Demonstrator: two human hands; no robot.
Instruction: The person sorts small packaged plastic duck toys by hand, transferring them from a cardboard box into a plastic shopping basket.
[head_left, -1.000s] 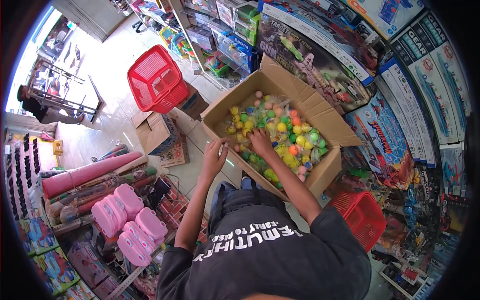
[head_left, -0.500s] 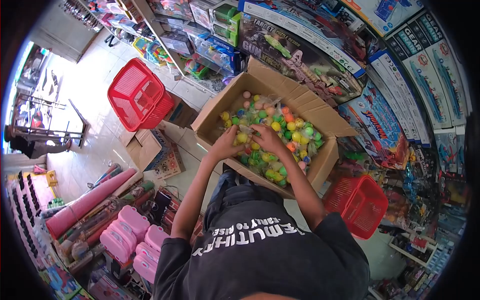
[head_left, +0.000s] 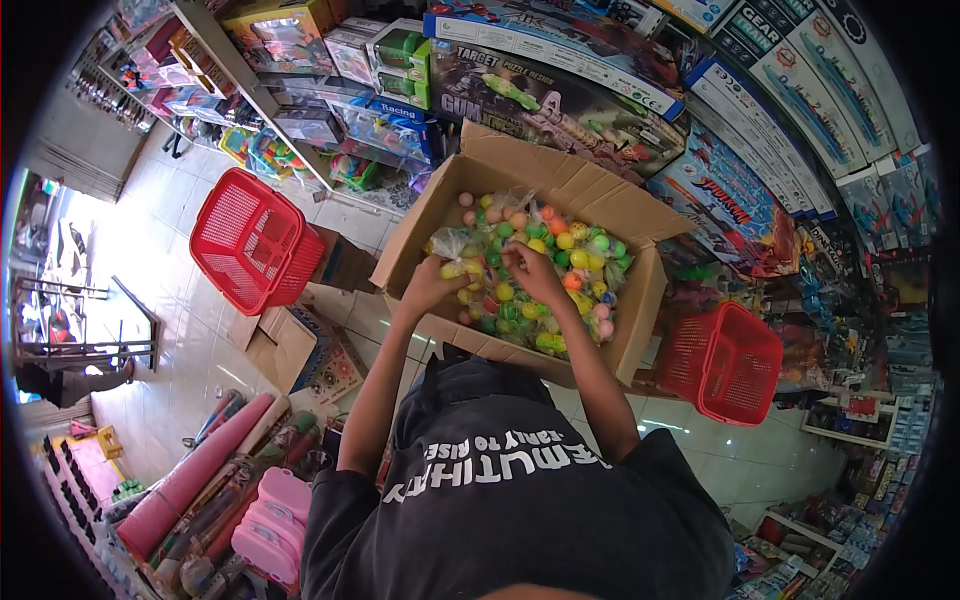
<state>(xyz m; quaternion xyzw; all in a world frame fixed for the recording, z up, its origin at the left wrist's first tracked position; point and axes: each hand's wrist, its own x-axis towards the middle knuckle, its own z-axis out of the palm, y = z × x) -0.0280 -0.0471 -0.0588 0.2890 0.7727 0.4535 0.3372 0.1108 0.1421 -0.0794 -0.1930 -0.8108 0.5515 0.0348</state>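
Note:
A cardboard box [head_left: 425, 210] with raised flaps stands in front of me. In it lie several small coloured balls [head_left: 585, 255], yellow, green, orange and pink, many in clear plastic bags. My left hand [head_left: 432, 287], at the box's near left side, is closed on a clear plastic bag of balls [head_left: 452, 245] with yellow ones showing. Over the middle of the pile is my right hand [head_left: 536, 277], its fingers curled in and close together. Whatever may be between those fingertips is too small to make out.
Red plastic baskets stand left [head_left: 235, 245] and right [head_left: 725, 365] of the box. A smaller open carton [head_left: 285, 350] is on the tiled floor. Boxed toys [head_left: 560, 100] line the shelf behind. Pink cases [head_left: 275, 525] and wrapped rolls [head_left: 200, 475] lie at lower left.
My hands have drawn apart a little, the left lifting the clear bag toward the box's left side. The camera view has shifted slightly.

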